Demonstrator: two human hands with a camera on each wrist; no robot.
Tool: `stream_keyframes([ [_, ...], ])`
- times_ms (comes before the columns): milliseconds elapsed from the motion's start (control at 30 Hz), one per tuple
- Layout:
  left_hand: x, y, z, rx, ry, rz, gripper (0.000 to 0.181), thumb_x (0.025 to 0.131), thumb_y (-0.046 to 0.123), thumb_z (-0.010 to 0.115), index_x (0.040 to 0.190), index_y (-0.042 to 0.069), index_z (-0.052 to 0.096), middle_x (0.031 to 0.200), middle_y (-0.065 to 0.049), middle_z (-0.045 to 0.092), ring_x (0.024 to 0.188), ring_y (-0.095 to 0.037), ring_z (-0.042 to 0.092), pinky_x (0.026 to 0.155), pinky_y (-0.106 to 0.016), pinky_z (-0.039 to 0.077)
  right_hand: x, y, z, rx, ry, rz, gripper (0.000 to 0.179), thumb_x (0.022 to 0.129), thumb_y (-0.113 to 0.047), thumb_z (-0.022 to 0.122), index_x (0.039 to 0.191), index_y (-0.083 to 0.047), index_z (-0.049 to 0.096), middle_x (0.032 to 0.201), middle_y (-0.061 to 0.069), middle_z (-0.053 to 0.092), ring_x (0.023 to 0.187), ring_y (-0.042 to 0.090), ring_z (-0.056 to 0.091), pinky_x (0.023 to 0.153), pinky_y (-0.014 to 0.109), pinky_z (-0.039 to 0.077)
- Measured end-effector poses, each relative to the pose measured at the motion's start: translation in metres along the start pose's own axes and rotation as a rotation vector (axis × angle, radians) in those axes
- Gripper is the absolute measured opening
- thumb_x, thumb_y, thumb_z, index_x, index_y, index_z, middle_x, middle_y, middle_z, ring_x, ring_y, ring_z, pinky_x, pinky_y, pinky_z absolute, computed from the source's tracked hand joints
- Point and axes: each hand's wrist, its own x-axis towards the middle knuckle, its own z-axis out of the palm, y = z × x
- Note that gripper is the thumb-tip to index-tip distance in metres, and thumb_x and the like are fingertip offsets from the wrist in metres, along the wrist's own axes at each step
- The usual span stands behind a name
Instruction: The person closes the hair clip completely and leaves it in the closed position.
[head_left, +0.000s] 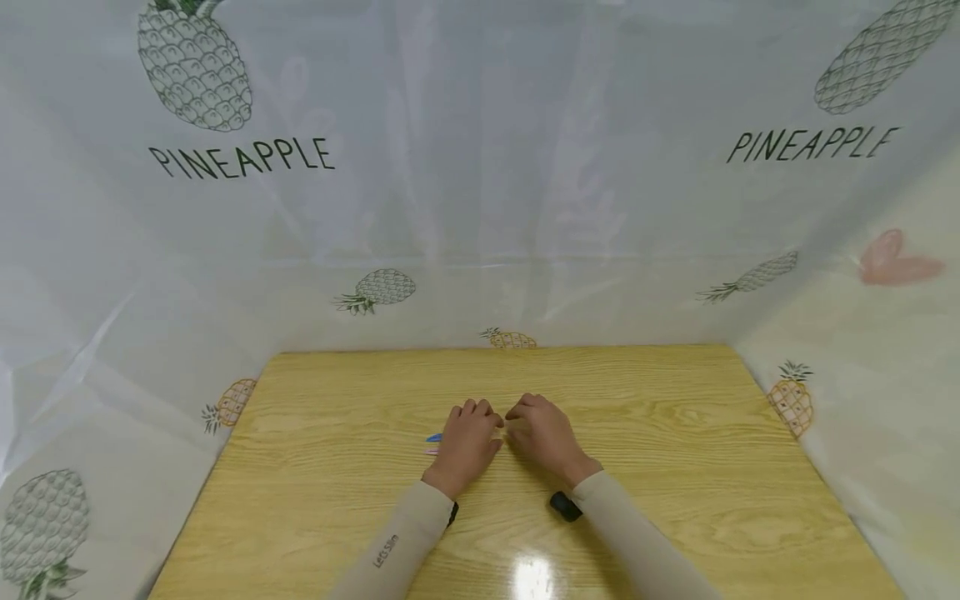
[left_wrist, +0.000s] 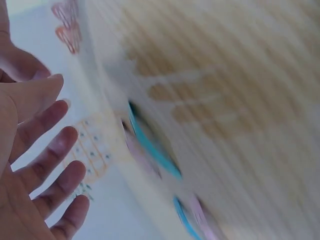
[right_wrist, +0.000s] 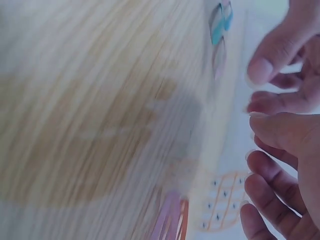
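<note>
Over the middle of the wooden table, my left hand [head_left: 468,440] and right hand [head_left: 547,437] face each other, fingertips close together. The left fingers [left_wrist: 59,145] are spread and loosely bent, with nothing visible between them. My right fingers [right_wrist: 270,192] also bend loosely and show nothing held. Just left of the left hand lie a blue strip [head_left: 434,437] and a pink strip [head_left: 432,451], partly hidden by it. Close up these are slim curved pieces resembling hair clips, one a teal piece [left_wrist: 155,150], another a pink piece [left_wrist: 204,217].
Purple strips [right_wrist: 167,215] and an orange strip [right_wrist: 183,220] lie on the table at the bottom of the right wrist view. A pineapple-printed sheet [head_left: 480,208] rises behind the wooden table [head_left: 337,467] and along both sides. A black wrist device [head_left: 566,506] sits by the right sleeve.
</note>
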Motion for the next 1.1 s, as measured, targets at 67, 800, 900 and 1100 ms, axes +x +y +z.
stream_keyframes([
  [67, 0.001, 0.006, 0.003, -0.002, -0.002, -0.003, 0.023, 0.096, 0.033, 0.081, 0.114, 0.020, 0.078, 0.113, 0.001, 0.064, 0.105, -0.021, 0.056, 0.093, -0.039, 0.048, -0.007, 0.004, -0.006, 0.008, 0.022, 0.020, 0.017, 0.085, -0.005, 0.089, 0.100, -0.005, 0.080, 0.099, 0.005, 0.070, 0.092, 0.024, 0.067, 0.080, 0.040, 0.060],
  [800, 0.020, 0.045, 0.027, 0.055, -0.052, 0.011, 0.025, 0.095, 0.037, 0.081, 0.115, 0.021, 0.079, 0.109, 0.003, 0.063, 0.103, -0.018, 0.056, 0.094, -0.037, 0.049, -0.053, 0.049, -0.029, -0.053, 0.015, 0.123, 0.020, 0.082, -0.007, 0.092, 0.097, -0.005, 0.079, 0.095, 0.004, 0.067, 0.087, 0.022, 0.066, 0.077, 0.040, 0.059],
  [900, 0.024, 0.049, 0.030, 0.072, -0.063, 0.013, 0.026, 0.096, 0.038, 0.081, 0.116, 0.022, 0.079, 0.109, 0.004, 0.062, 0.103, -0.018, 0.056, 0.094, -0.036, 0.049, -0.054, 0.050, -0.028, -0.057, -0.008, 0.141, 0.018, 0.083, -0.007, 0.091, 0.097, -0.005, 0.079, 0.094, 0.003, 0.066, 0.086, 0.020, 0.065, 0.075, 0.038, 0.059],
  [1100, 0.032, 0.055, 0.035, 0.079, -0.075, 0.019, 0.022, 0.097, 0.038, 0.080, 0.115, 0.025, 0.079, 0.106, 0.005, 0.062, 0.102, -0.017, 0.057, 0.094, -0.036, 0.049, -0.053, 0.051, -0.024, -0.056, -0.028, 0.176, 0.012, 0.085, -0.005, 0.089, 0.090, -0.007, 0.078, 0.089, 0.001, 0.064, 0.081, 0.018, 0.063, 0.073, 0.037, 0.059],
])
